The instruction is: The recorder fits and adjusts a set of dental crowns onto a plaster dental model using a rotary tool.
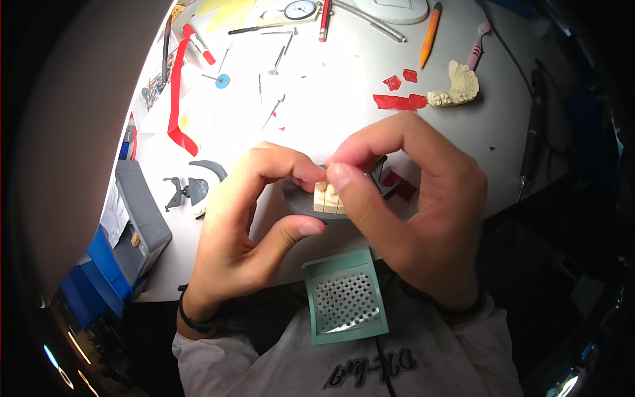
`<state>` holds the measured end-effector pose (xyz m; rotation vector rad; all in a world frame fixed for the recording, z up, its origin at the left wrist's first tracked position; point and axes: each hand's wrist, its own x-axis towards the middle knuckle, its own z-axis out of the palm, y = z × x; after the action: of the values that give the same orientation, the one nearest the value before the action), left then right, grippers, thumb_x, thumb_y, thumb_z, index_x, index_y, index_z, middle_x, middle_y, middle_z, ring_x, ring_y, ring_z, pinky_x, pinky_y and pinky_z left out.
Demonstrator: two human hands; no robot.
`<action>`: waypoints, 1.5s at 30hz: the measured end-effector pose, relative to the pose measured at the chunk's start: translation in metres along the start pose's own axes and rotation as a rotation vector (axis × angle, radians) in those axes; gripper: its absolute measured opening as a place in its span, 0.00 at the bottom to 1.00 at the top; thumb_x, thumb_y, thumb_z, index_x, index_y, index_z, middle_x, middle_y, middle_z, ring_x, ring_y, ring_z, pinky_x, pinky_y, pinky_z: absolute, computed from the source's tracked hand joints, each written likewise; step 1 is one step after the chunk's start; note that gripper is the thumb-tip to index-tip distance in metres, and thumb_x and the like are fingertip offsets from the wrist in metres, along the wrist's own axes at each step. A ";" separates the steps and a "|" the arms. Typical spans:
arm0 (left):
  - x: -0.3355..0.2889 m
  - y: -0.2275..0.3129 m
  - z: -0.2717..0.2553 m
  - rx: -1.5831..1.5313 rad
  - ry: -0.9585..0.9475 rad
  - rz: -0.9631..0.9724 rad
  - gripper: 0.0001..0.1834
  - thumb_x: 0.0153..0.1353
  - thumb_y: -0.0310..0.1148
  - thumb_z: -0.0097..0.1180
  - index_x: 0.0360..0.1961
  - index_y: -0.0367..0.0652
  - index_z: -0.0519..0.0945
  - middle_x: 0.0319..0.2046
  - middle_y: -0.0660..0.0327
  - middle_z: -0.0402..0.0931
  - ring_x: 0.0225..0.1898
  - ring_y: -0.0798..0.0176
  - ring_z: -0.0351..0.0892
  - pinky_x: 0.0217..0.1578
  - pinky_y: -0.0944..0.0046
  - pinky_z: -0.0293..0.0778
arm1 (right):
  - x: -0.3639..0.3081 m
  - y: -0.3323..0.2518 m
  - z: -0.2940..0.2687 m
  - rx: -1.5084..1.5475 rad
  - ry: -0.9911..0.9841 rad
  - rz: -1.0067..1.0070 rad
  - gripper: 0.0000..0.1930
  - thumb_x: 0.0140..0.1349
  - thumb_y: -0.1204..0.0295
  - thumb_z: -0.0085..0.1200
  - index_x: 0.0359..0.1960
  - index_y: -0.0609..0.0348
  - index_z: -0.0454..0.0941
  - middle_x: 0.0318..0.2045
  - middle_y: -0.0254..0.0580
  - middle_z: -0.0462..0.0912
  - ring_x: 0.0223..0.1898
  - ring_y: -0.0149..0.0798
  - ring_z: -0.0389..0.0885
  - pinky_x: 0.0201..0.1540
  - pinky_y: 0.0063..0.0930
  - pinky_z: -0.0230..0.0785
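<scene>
Nearest, at six o'clock from the dental model (320,202), a green tray (357,336) with a perforated panel sits at the edge of the white surface (506,126). The cream, sectioned model stands between the two hands, over a round grey base (296,202). At eight o'clock of it, the left hand (228,231) has an open grip: thumb and forefinger stand apart, the forefinger's tip beside the model's top. From three o'clock, the right hand (436,212) has its thumb and forefinger closed together at the model's upper edge; I cannot tell whether they pinch anything.

Slightly farther, at nine o'clock, lies a dark clamp-like fitting (175,193), with a grey bin (157,231) beyond. At one o'clock are red pieces (400,101), next to a curved cream cast (460,86). A red strip (175,99) lies at ten o'clock.

Farthest off, an orange pencil (431,36) lies toward one o'clock; a red pencil (325,23) and a round dial gauge (299,9) are at twelve.
</scene>
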<state>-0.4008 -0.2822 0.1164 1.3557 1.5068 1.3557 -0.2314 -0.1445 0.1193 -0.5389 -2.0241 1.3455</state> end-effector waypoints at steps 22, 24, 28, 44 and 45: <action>-0.002 0.002 0.001 0.005 -0.004 -0.022 0.24 0.62 0.20 0.69 0.57 0.32 0.75 0.51 0.53 0.79 0.54 0.58 0.78 0.62 0.58 0.71 | -0.007 0.006 0.003 0.103 0.005 0.087 0.03 0.67 0.78 0.64 0.40 0.62 0.84 0.34 0.34 0.88 0.32 0.20 0.80 0.34 0.16 0.69; -0.002 0.002 0.001 0.025 -0.009 -0.014 0.23 0.61 0.20 0.69 0.57 0.32 0.76 0.50 0.53 0.79 0.54 0.58 0.79 0.61 0.59 0.72 | -0.007 0.006 0.003 0.113 0.002 0.084 0.02 0.67 0.78 0.64 0.39 0.62 0.85 0.32 0.33 0.88 0.31 0.20 0.80 0.33 0.16 0.68; -0.002 0.002 0.000 0.034 -0.005 -0.004 0.23 0.61 0.20 0.69 0.56 0.32 0.77 0.50 0.52 0.80 0.54 0.58 0.79 0.61 0.59 0.72 | -0.005 0.005 0.005 0.128 0.001 0.084 0.02 0.66 0.78 0.65 0.38 0.62 0.85 0.32 0.33 0.88 0.31 0.21 0.80 0.33 0.17 0.68; -0.004 0.001 0.000 -0.028 0.013 -0.049 0.21 0.64 0.22 0.70 0.56 0.32 0.78 0.51 0.51 0.79 0.56 0.58 0.79 0.62 0.59 0.70 | -0.002 0.001 -0.001 0.270 -0.081 0.214 0.03 0.68 0.77 0.62 0.39 0.64 0.85 0.32 0.34 0.86 0.33 0.22 0.79 0.37 0.19 0.69; -0.003 0.001 0.000 -0.028 0.013 -0.047 0.21 0.64 0.22 0.70 0.56 0.32 0.78 0.51 0.51 0.79 0.56 0.58 0.79 0.62 0.59 0.70 | -0.003 0.001 -0.002 0.252 -0.108 0.198 0.04 0.67 0.77 0.62 0.41 0.64 0.84 0.33 0.34 0.85 0.34 0.22 0.79 0.38 0.19 0.69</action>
<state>-0.4003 -0.2857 0.1167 1.2887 1.5139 1.3536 -0.2281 -0.1442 0.1178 -0.5729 -1.8845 1.7542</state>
